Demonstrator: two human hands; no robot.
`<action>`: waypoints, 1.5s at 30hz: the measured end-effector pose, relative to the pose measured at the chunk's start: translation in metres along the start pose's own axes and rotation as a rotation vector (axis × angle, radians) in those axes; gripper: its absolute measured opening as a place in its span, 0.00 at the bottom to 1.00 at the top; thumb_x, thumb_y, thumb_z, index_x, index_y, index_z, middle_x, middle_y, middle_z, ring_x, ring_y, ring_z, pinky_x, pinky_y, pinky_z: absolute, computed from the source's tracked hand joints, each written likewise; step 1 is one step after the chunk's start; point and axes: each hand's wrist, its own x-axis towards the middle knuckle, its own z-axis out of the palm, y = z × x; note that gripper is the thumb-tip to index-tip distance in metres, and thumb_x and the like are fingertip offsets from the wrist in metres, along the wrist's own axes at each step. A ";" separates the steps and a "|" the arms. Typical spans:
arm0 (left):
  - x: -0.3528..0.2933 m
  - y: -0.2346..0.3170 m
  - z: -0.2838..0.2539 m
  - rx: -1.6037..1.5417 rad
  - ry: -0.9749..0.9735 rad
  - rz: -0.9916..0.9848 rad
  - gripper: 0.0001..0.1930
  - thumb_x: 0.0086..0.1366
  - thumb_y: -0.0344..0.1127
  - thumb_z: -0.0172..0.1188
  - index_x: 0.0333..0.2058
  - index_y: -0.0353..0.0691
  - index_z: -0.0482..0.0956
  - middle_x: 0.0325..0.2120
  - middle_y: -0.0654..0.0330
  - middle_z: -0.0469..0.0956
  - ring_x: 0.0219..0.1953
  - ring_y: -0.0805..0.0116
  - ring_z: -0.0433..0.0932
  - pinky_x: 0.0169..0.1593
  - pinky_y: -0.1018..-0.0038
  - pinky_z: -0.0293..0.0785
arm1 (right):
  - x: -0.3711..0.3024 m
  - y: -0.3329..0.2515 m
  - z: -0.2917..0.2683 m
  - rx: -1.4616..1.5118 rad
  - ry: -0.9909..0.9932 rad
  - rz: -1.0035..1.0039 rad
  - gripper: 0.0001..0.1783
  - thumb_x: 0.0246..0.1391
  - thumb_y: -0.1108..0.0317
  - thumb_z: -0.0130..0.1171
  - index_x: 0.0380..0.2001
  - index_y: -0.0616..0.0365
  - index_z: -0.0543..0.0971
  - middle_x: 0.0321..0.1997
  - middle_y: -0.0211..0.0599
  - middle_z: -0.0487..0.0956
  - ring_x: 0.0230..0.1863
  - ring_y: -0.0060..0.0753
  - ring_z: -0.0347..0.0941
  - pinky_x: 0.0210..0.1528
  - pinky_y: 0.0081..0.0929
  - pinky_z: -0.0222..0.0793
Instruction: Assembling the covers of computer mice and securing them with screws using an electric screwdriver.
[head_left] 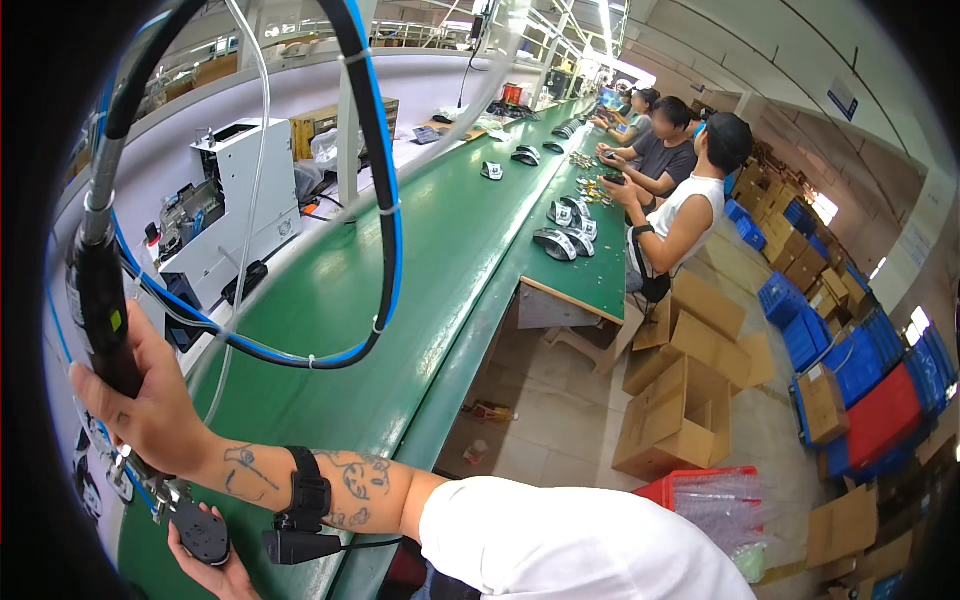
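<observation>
My right grip (pixel 150 400) is closed around the black body of a powered screwdriver (pixel 98 310), which hangs upright from a thick black hose with a metal collar at its top. My left grip (pixel 222 578), low in the view, cups a black oval mouse casing (pixel 203 532), thumb on one side and fingers on the other. The casing sits right under the screwdriver's metal nose (pixel 155 490); whether the bit touches it, I can't tell. Both are at the near end of a long green conveyor belt (pixel 420 270), by its left edge.

A black strap (pixel 306 488) circles my right forearm, with a black box beside it. Black and blue tubing (pixel 390 200) loops in front of me, above the belt. To the left stands a white machine (pixel 245 210). Farther along, a few computer mice (pixel 525 155) lie on the belt, and more are grouped on the green side worktop (pixel 605 285), where co-workers (pixel 690 205) sit in a row, hands over small parts. On the floor to the right are open cardboard boxes (pixel 665 420), with blue crates (pixel 850 370) beyond.
</observation>
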 end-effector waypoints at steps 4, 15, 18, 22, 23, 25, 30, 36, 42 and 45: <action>-0.001 0.000 -0.003 -0.024 -0.082 -0.034 0.18 0.64 0.41 0.51 0.45 0.32 0.68 0.41 0.51 0.73 0.44 0.58 0.75 0.51 0.64 0.75 | -0.003 0.013 0.007 0.073 -0.018 -0.014 0.14 0.55 0.72 0.54 0.42 0.53 0.63 0.20 0.21 0.66 0.12 0.09 0.58 0.12 0.11 0.54; 0.009 -0.005 -0.012 -0.167 -0.063 -0.016 0.18 0.66 0.40 0.46 0.49 0.31 0.66 0.47 0.45 0.69 0.49 0.51 0.72 0.56 0.58 0.70 | -0.010 0.011 0.003 0.027 -0.043 0.090 0.13 0.51 0.76 0.50 0.39 0.53 0.62 0.22 0.21 0.67 0.12 0.10 0.58 0.12 0.11 0.55; 0.003 0.001 0.006 -0.185 0.070 -0.034 0.20 0.68 0.39 0.41 0.52 0.32 0.64 0.52 0.47 0.68 0.52 0.50 0.70 0.57 0.55 0.68 | -0.010 -0.006 0.012 0.063 -0.056 0.137 0.14 0.52 0.74 0.53 0.41 0.54 0.63 0.23 0.21 0.68 0.12 0.10 0.59 0.12 0.11 0.55; 0.006 0.012 -0.025 -0.195 -0.076 0.074 0.19 0.67 0.42 0.45 0.51 0.37 0.69 0.46 0.53 0.75 0.47 0.59 0.75 0.53 0.59 0.71 | -0.016 0.003 0.018 0.115 -0.054 0.201 0.21 0.52 0.69 0.59 0.47 0.53 0.64 0.24 0.22 0.69 0.12 0.11 0.59 0.12 0.12 0.56; 0.006 0.017 -0.040 -0.170 -0.174 0.085 0.19 0.66 0.42 0.46 0.51 0.37 0.69 0.45 0.53 0.76 0.46 0.59 0.76 0.53 0.59 0.71 | -0.019 0.008 0.017 0.117 -0.041 0.234 0.23 0.52 0.67 0.61 0.49 0.53 0.64 0.24 0.22 0.69 0.13 0.11 0.59 0.13 0.12 0.56; 0.003 0.021 -0.043 -0.188 -0.157 0.113 0.17 0.64 0.42 0.48 0.46 0.37 0.72 0.39 0.55 0.78 0.40 0.61 0.79 0.46 0.63 0.75 | -0.024 0.002 0.024 0.111 0.036 0.311 0.23 0.51 0.68 0.61 0.49 0.51 0.65 0.24 0.20 0.68 0.15 0.12 0.61 0.15 0.14 0.58; 0.004 0.000 0.012 -0.326 -0.078 -0.008 0.18 0.58 0.42 0.52 0.44 0.38 0.72 0.38 0.54 0.77 0.37 0.54 0.78 0.45 0.57 0.74 | -0.009 -0.024 -0.002 -0.285 -0.226 0.084 0.22 0.61 0.47 0.44 0.32 0.56 0.71 0.17 0.36 0.71 0.18 0.31 0.70 0.23 0.25 0.67; -0.010 0.010 0.004 -0.301 -0.166 0.105 0.22 0.59 0.42 0.49 0.53 0.47 0.65 0.45 0.55 0.71 0.42 0.55 0.75 0.47 0.53 0.73 | -0.023 -0.020 0.011 -0.001 -0.129 0.242 0.23 0.58 0.45 0.46 0.36 0.56 0.72 0.17 0.33 0.69 0.17 0.29 0.66 0.23 0.26 0.64; -0.010 0.011 0.006 -0.298 -0.144 0.100 0.23 0.59 0.42 0.48 0.53 0.46 0.65 0.46 0.54 0.71 0.42 0.56 0.75 0.47 0.53 0.72 | -0.019 -0.023 0.010 -0.090 -0.154 0.194 0.23 0.57 0.44 0.47 0.36 0.56 0.70 0.17 0.33 0.68 0.17 0.28 0.65 0.24 0.26 0.64; -0.009 0.010 0.008 -0.299 -0.188 0.092 0.23 0.59 0.43 0.48 0.53 0.45 0.65 0.46 0.54 0.71 0.42 0.56 0.75 0.48 0.53 0.72 | -0.017 -0.024 0.009 -0.079 -0.149 0.185 0.23 0.57 0.44 0.46 0.36 0.56 0.70 0.17 0.32 0.68 0.16 0.28 0.65 0.24 0.26 0.64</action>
